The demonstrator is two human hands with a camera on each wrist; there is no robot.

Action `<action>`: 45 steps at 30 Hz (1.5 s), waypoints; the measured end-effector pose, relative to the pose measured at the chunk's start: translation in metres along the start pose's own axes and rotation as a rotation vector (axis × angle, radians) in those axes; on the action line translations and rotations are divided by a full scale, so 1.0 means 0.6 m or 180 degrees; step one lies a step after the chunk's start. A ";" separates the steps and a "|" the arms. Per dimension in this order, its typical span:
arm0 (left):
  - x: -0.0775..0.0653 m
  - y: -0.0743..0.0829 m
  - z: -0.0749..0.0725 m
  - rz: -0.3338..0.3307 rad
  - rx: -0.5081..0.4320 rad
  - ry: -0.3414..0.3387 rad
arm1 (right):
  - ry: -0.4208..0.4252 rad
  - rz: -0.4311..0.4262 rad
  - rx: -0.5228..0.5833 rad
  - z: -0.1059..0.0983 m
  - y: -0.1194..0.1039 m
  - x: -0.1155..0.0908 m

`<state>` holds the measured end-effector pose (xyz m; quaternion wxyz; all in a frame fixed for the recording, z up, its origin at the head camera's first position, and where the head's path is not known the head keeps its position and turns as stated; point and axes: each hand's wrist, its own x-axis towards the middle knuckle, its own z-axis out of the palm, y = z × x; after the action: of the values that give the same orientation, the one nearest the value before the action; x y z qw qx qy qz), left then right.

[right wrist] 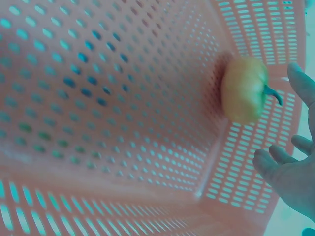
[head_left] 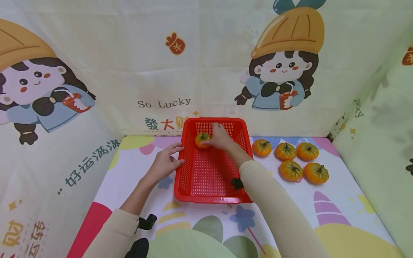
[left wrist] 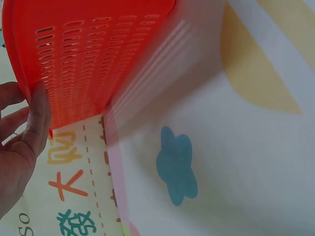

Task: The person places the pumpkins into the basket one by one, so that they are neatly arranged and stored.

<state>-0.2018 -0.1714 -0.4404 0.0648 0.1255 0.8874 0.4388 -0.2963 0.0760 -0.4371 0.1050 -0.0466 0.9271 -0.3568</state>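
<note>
A red plastic basket (head_left: pixel 213 199) with perforated walls stands on the table. Inside it, at the far left, lies a small orange pumpkin (head_left: pixel 201 139) with a dark green stem. My right hand (head_left: pixel 221 138) hovers over the basket beside this pumpkin; in the right wrist view its fingers (right wrist: pixel 268 164) are spread and apart from the pumpkin (right wrist: pixel 243 91). On the basket's left side, my left hand (head_left: pixel 164 163) touches the outside near the rim with extended fingers. The left wrist view shows these fingers (left wrist: pixel 38 115) against the perforated wall (left wrist: pixel 78 54).
To the right of the basket, several more small pumpkins (head_left: pixel 291 170) lie on the table, one of them (head_left: pixel 261 147) close to the basket's right wall. A printed cloth covers the tabletop (head_left: pixel 129 179), and a printed backdrop (head_left: pixel 213 79) rises behind it.
</note>
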 end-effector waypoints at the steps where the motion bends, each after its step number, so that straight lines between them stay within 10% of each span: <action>1: 0.000 0.000 0.000 -0.0014 0.0005 0.0000 | -0.0001 -0.0016 0.0006 -0.005 -0.001 -0.002; 23: 0.000 0.002 0.001 -0.0065 -0.0094 -0.0028 | -0.0015 -0.0460 -0.0052 -0.127 0.003 -0.062; 45: 0.002 0.000 0.001 -0.0058 -0.0078 -0.0019 | 0.0550 -0.0535 0.0153 -0.194 0.118 -0.208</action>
<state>-0.2027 -0.1710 -0.4409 0.0730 0.1178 0.8829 0.4487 -0.2022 0.2244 -0.3804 -0.0044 -0.0908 0.9167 -0.3892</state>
